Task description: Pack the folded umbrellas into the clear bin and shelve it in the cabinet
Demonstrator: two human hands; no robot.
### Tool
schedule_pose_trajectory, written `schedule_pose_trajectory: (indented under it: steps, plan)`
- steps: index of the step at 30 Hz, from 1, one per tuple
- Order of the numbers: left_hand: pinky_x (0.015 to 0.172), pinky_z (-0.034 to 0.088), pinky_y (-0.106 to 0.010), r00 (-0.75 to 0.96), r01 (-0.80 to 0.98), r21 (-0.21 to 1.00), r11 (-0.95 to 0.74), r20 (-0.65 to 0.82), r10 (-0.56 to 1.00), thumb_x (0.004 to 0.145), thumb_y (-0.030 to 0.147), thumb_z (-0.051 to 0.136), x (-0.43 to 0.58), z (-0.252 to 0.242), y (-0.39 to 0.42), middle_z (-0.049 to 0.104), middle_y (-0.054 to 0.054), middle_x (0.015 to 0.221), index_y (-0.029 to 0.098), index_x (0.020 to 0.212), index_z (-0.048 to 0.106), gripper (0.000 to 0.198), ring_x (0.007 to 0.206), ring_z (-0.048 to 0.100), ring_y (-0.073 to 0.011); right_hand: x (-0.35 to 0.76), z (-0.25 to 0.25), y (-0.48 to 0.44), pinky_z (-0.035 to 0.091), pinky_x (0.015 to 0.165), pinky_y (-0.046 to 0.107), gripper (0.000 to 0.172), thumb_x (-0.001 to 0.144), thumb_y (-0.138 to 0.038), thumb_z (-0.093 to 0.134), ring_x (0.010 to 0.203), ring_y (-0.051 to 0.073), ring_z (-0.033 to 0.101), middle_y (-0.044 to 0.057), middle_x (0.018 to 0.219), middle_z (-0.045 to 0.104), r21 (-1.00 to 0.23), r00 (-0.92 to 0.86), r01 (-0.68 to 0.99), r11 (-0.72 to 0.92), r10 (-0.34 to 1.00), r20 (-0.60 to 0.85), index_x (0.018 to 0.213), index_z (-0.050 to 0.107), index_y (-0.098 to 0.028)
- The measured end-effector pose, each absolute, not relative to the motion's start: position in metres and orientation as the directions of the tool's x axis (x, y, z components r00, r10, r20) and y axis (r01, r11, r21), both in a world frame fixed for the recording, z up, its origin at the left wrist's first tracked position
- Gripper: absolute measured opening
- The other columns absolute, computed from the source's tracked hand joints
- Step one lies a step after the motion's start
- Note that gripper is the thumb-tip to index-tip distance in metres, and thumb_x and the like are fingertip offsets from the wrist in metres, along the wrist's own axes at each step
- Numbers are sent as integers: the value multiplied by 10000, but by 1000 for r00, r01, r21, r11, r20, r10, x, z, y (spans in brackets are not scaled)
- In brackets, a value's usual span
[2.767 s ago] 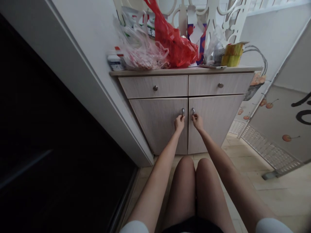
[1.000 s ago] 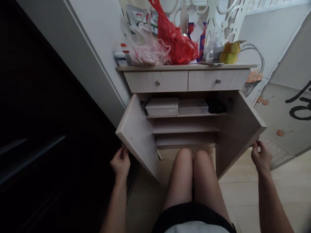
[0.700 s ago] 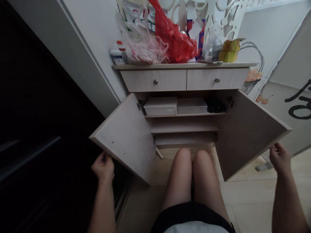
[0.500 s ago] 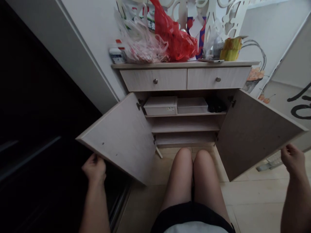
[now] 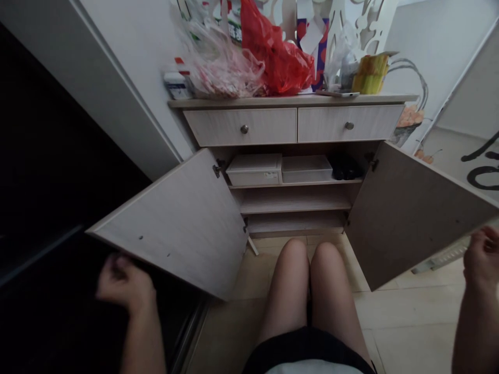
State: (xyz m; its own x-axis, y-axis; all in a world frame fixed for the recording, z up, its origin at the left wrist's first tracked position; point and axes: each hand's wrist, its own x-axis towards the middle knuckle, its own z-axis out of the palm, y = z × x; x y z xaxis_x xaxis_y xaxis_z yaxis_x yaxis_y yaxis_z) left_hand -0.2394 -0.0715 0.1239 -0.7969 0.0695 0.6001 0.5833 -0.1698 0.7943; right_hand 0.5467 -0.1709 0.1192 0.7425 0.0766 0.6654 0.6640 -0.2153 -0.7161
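The left cabinet door [image 5: 175, 223] and right cabinet door [image 5: 417, 218], closed at first, now stand wide open, exposing shelves [image 5: 296, 200] and a white storage box [image 5: 254, 169]. The left hand [image 5: 127, 283] and right hand [image 5: 481, 259] have spread apart.

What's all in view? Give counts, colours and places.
Cabinet: 1, pale, centre
Drawers: 2, pale, above doors
Knobs: 2, metallic, on drawers
Doors: 2, pale, swung open
Shelves: 3, pale, inside
Left box: 1, white, top shelf
Middle box: 1, translucent, top shelf
Dark item: count unclear, black, top shelf right
Red bag: 1, red, cabinet top
Clear bags: 2, clear, flanking it
Tub: 1, white, cabinet top left
Carton: 1, purple-red, behind bags
Flat device: 1, pale, top's front edge
Pack: 1, yellow, cabinet top right
Screen: 1, white, behind
Panel: 1, pale, right
Floor: 1, tan, below
Legs: 2, bottom middle
Left hand: 1, by left door
Right hand: 1, by right door
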Motion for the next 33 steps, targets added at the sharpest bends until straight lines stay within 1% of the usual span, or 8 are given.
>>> schedule_pose_trajectory:
  steps: [3,5,9,12,18,21,24,33]
  plan:
    - [752,531,-473,-632,774,587,-239,739,-233,803,510,547,-204,128,-76,647,-95,984,263,1007,674,345,875,648,-271,517,132,-158,477,557,444,334,806,-459,548,652,284,616,213,891,647,-629,604,762,-155,-180,776,1016,674,-232]
    - [737,520,-460,-544,832,493,-253,816,-196,824,532,537,-168,137,-65,631,-97,865,229,944,692,361,849,635,-269,490,146,-143,493,590,435,282,833,-455,550,655,272,613,166,821,641,-507,488,855,-110,-164,857,972,663,-237]
    - [769,501,-386,-342,818,404,-409,914,219,867,488,554,-83,162,1,650,-85,779,152,847,707,370,771,620,-207,435,177,-84,501,718,363,260,893,-418,541,729,211,616,107,818,668,-340,321,936,94,173,931,918,667,-193]
    - [786,499,-330,-10,754,324,-571,875,484,937,380,511,-26,177,71,682,-90,874,162,942,706,293,821,635,-188,403,191,-17,490,767,338,278,942,-380,475,812,202,623,86,852,687,-296,162,915,272,423,891,914,673,-186]
    - [883,457,-350,497,827,10,-562,454,740,929,204,521,54,196,180,691,-152,1034,119,1022,707,224,1006,609,-242,376,189,111,446,814,322,287,953,-259,471,979,239,600,129,1070,686,-129,-49,980,150,816,575,1110,687,-157]
    - [919,416,-380,581,812,-164,-560,308,754,910,168,527,75,200,205,694,-179,1043,102,990,721,221,1083,573,-279,373,186,148,428,810,315,304,958,-246,481,1037,249,583,137,1159,660,36,-61,998,51,919,389,1178,672,-160]
    - [940,382,-383,589,807,-215,-549,248,769,890,95,508,85,198,219,704,-195,997,83,948,735,235,1091,574,-280,373,183,170,424,813,313,299,957,-248,492,1068,251,580,138,1194,648,137,-70,990,29,951,300,1176,676,-161]
    - [955,352,-388,577,813,-246,-528,213,789,879,54,481,85,187,238,709,-203,992,71,937,738,265,1138,553,-285,378,173,196,416,750,267,330,963,-155,402,964,219,636,161,1127,674,193,-80,980,39,974,210,1083,708,-138]
